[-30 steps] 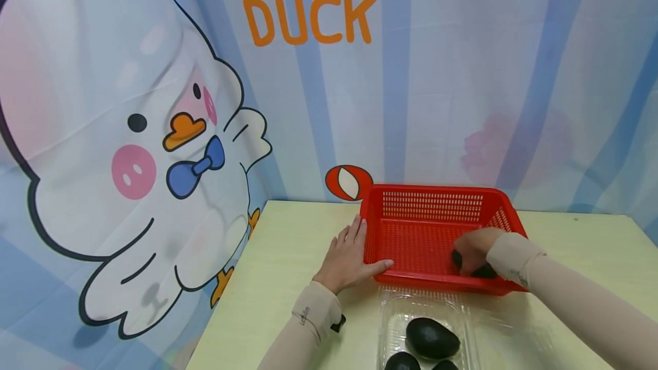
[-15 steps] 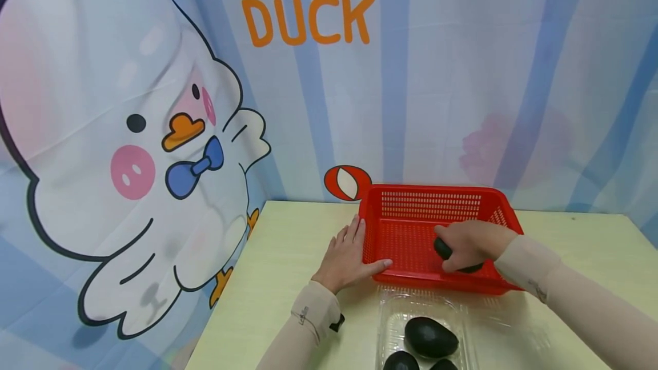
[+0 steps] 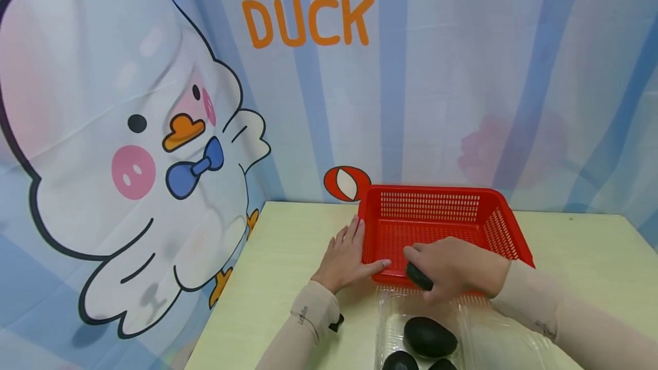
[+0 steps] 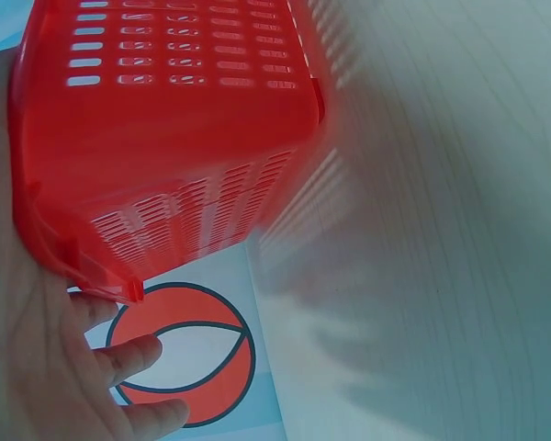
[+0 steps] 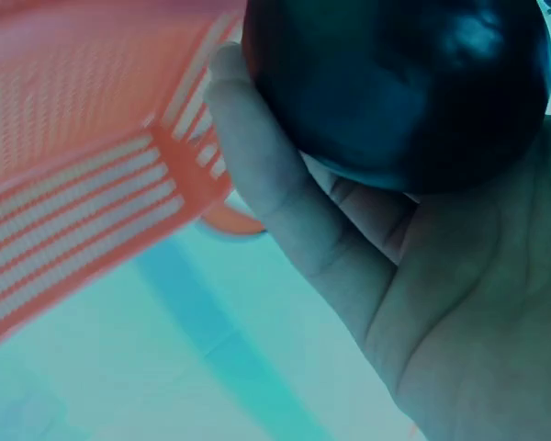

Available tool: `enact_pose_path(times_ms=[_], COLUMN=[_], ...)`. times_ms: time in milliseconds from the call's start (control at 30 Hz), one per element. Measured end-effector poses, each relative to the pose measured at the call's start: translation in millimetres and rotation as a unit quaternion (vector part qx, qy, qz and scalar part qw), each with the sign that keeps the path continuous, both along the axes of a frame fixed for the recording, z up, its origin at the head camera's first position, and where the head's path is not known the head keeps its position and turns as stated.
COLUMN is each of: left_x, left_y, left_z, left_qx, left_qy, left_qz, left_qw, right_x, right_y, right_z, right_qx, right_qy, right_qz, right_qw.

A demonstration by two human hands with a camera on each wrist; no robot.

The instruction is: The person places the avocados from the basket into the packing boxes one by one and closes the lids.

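Note:
A dark avocado (image 3: 419, 276) is held in my right hand (image 3: 457, 267), over the front rim of a red plastic basket (image 3: 498, 196). The right wrist view shows the same avocado (image 5: 395, 101) large and glossy, with fingers curved around it. My left hand (image 3: 346, 261) rests against the basket's left side, its thumb along the front rim. In the left wrist view, the left hand's fingers (image 4: 129, 358) extend past the basket's corner. A clear plastic clamshell box (image 3: 379, 330) lies before the basket. Inside are a whole avocado (image 3: 430, 337) and two more cut off by the frame.
The box's clear lid (image 3: 514, 330) lies spread to the right, partly under the right forearm. A pale wooden table (image 3: 277, 267) carries everything. Close behind it hangs a blue curtain (image 3: 437, 73) with a duck print.
My right hand has lifted the avocado from the basket's right side and brought it left and toward the front rim. The left hand has stayed on the basket.

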State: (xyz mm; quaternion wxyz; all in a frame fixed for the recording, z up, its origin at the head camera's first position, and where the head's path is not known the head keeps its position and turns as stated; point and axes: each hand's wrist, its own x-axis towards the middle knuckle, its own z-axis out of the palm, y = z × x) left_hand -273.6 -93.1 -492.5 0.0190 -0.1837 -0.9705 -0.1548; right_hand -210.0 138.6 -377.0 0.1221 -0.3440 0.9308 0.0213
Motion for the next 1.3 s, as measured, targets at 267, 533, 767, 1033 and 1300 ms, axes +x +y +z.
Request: enact_pose_path(times_ms=[267, 533, 767, 1033, 1300], left_x=[-1.8, -1.8, -0.2, 1.4, 1.3], left_y=[0.0, -0.7, -1.3, -1.7, -1.1], left_z=[0.6, -3.1, -1.3, -2.9, -0.5], left_qx=[-0.006, 0.004, 0.013, 0.010, 0.007], left_qy=[-0.002, -0.011, -0.009, -0.004, -0.005], left_qz=[0.003, 0.000, 0.000, 0.001, 0.001], left_qw=[1.0000, 0.9999, 0.9999, 0.9999, 1.0000], right_x=[22.3, 25.3, 22.1, 19.1, 18.6], right_y=[-28.7, -34.9, -41.2, -44.8, -42.2], right_z=[-28.7, -60.4, -67.1, -74.7, -78.3], right_qx=[0.048, 0.042, 0.019, 0.016, 0.001], right_qy=[-0.009, 0.008, 0.008, 0.007, 0.030], right_qz=[0.103, 0.179, 0.192, 0.182, 0.173], right_qw=[0.9935, 0.9828, 0.9811, 0.9832, 0.9845])
